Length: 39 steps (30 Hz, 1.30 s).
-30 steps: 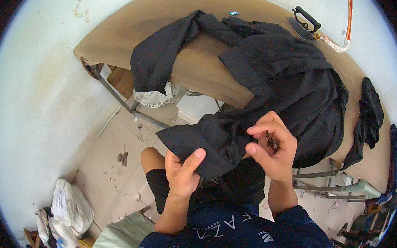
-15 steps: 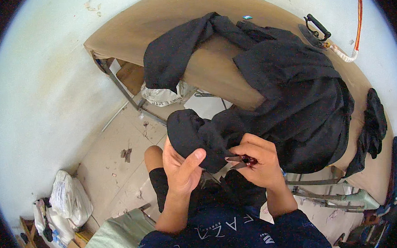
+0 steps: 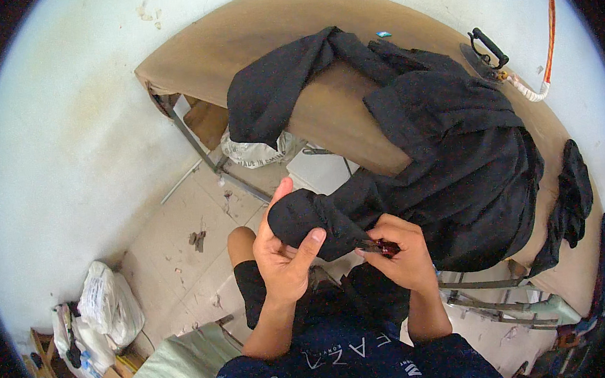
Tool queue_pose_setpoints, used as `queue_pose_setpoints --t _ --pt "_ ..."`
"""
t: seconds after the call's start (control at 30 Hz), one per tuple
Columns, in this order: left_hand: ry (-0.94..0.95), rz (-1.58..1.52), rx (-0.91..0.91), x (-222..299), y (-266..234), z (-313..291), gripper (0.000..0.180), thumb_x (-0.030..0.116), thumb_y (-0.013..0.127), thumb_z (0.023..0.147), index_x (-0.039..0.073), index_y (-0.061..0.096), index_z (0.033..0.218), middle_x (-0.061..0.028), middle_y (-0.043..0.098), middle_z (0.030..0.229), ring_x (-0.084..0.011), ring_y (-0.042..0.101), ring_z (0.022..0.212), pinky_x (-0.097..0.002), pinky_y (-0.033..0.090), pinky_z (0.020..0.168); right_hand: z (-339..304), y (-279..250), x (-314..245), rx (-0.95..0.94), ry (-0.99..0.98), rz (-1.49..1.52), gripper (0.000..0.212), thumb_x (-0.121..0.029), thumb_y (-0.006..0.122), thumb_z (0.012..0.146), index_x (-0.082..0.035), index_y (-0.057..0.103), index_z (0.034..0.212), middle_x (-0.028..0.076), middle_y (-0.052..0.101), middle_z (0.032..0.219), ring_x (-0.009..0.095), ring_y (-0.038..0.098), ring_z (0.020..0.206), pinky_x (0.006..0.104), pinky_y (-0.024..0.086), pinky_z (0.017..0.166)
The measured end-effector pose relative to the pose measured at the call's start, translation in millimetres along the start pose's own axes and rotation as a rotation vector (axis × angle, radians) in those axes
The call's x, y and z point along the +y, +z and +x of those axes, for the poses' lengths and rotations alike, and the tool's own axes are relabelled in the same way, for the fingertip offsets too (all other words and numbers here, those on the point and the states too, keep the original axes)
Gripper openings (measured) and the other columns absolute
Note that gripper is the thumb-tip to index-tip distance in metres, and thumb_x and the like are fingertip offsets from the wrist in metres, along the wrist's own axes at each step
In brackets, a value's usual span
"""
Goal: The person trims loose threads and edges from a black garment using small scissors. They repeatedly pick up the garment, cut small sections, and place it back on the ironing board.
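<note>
A black garment (image 3: 447, 180) lies bunched over the table, with one part drawn toward me. My left hand (image 3: 284, 259) holds that near end, a rounded fold of black cloth, between its thumb and the fingers behind. In my right hand (image 3: 401, 249) is a pair of small thread snips (image 3: 381, 247) with dark red on the handle. The snips' blades point left and lie against the cloth's lower right side. Whether a thread is between the blades is too small to tell.
An iron (image 3: 483, 59) with a black handle rests at the table's far right, its orange cord rising. The tan-covered table (image 3: 238, 42) curves across the back. Another dark cloth (image 3: 568, 200) hangs at right. White bags (image 3: 109, 305) stand at lower left beside a pale green surface (image 3: 178, 366).
The fold of cloth is lower and turned in my left hand, whose fingers now show above it. My right hand has shifted slightly down, and the snips' blades look closer together.
</note>
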<state>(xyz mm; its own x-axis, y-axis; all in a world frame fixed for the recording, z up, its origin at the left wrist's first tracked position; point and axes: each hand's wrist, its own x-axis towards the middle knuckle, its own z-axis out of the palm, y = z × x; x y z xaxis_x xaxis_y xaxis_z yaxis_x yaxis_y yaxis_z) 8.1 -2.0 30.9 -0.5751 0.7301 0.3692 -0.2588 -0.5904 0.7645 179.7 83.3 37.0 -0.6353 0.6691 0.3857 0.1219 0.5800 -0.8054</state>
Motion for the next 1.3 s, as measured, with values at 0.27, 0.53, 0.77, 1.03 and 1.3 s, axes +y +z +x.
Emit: queue_pose_setpoints --t 0.27,0.53,0.77,1.03,1.3 --pt "-0.036 0.005 0.0 5 6 -2 0.054 -0.008 0.068 0.081 -0.006 0.047 0.131 -0.0107 0.061 0.117 -0.0168 0.061 0.106 -0.0305 0.048 0.095 13 -25 -22 0.183 0.003 0.244 0.057 -0.013 0.086 0.065 -0.009 0.061 0.116 0.0 0.05 0.091 0.001 0.037 0.064 0.0155 0.027 0.049" --pt "-0.202 -0.11 -0.139 4 -4 -8 0.04 0.002 0.068 0.082 -0.004 0.054 0.12 -0.0095 0.064 0.109 -0.0159 0.062 0.1 -0.028 0.048 0.089 49 -6 -37 0.04 -0.165 0.208 0.055 -0.006 0.082 0.069 -0.004 0.064 0.121 0.003 0.062 0.098 0.002 0.046 0.062 0.0178 0.031 0.052" --pt "-0.262 -0.088 -0.077 10 -5 -7 0.026 0.013 0.075 0.084 -0.004 0.067 0.102 -0.0084 0.067 0.101 -0.0134 0.063 0.091 -0.0269 0.05 0.081 43 3 -37 0.006 -0.068 0.275 0.04 0.006 0.081 0.066 -0.004 0.072 0.104 0.0 0.062 0.079 0.002 0.046 0.062 0.0176 0.031 0.053" --pt "-0.414 -0.26 -0.03 15 -6 -5 0.019 0.009 0.07 0.088 -0.006 0.067 0.101 -0.0104 0.071 0.092 -0.0148 0.067 0.079 -0.0278 0.053 0.073 46 -6 -53 0.09 -0.098 0.188 0.038 -0.006 0.083 0.07 -0.005 0.071 0.106 0.005 0.059 0.091 0.008 0.053 0.068 0.0206 0.04 0.058" --pt "-0.497 -0.288 0.021 16 -2 -3 0.023 0.017 0.067 0.088 -0.005 0.067 0.096 -0.015 0.072 0.092 -0.0207 0.069 0.077 -0.0321 0.055 0.072 47 -19 -48 0.092 -0.284 -0.051 0.034 -0.011 0.083 0.072 -0.009 0.074 0.105 0.006 0.058 0.09 0.011 0.054 0.065 0.0235 0.042 0.055"
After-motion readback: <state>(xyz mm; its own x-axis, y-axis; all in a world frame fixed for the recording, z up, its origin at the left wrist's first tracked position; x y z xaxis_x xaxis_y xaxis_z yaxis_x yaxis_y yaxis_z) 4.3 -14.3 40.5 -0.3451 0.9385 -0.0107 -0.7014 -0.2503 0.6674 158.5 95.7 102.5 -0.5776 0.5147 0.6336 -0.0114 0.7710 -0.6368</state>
